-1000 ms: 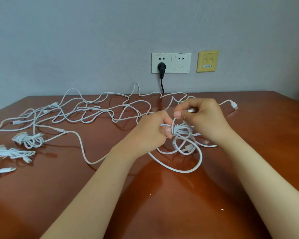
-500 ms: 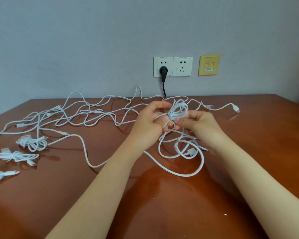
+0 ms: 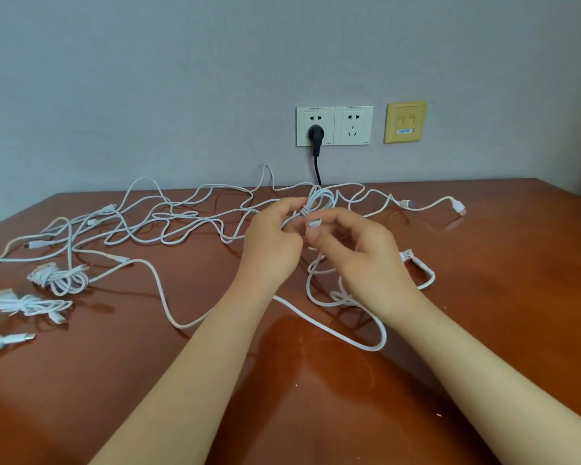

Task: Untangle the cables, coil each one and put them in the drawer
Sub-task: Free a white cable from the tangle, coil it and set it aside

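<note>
Brown table (image 3: 316,414), open wood along its near edge; left hand (image 3: 270,245), right hand (image 3: 366,253), fingers (image 3: 284,205) curled round white cable coil (image 3: 321,201).

- Wall (image 3: 148,78): plain grey-blue, matte. Fills the upper half of the frame. Light is even and soft, without hard shadows.
- Table (image 3: 483,330): glossy red-brown wood across the lower half of the frame. Its far edge runs along the wall. Pale sheen in the varnish at lower centre.
- Socket (image 3: 353,125): white double plate, upper centre, on the wall above the table.
- Plug (image 3: 315,132): black, in the left outlet.
- Cord (image 3: 317,169): black, hangs from the plug down to the table's far edge.
- Plate (image 3: 405,112): yellowed, just right of the socket, with a small blue-and-white label (image 3: 404,130).
</note>
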Available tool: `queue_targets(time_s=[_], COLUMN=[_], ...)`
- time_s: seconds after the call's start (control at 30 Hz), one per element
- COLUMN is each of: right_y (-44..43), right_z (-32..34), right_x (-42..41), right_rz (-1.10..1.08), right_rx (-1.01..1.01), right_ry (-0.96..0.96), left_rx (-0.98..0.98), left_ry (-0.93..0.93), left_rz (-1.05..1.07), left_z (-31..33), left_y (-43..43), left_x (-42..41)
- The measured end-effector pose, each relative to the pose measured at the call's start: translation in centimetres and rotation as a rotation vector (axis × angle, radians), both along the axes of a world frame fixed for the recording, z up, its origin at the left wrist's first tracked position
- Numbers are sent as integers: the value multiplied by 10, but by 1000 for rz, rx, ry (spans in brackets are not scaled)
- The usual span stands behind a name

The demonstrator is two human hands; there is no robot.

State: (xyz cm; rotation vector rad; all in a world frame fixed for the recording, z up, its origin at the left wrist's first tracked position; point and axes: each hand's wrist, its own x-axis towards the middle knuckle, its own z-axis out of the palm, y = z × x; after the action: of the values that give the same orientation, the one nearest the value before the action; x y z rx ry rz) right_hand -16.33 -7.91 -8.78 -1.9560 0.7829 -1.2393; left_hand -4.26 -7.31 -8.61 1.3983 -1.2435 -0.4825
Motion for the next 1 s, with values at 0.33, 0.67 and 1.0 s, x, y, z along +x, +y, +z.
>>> queue_targets(time_s=[0.33,0.67,1.0], right_y=[1,-3,-12], right_z=[0,9,11], right_x=[5,2,-8], right_rz=[-82,-55,8], right_rx=[377,595,688], right_ry=[-434,-541,-442], left_rx=[17,66,47], left_ry=[150,313,147], left_rz=[-147,-233,-339], left_z=[-3,-3,-1], left_y=[4,7,11], left_x=[-9,-13,-12])
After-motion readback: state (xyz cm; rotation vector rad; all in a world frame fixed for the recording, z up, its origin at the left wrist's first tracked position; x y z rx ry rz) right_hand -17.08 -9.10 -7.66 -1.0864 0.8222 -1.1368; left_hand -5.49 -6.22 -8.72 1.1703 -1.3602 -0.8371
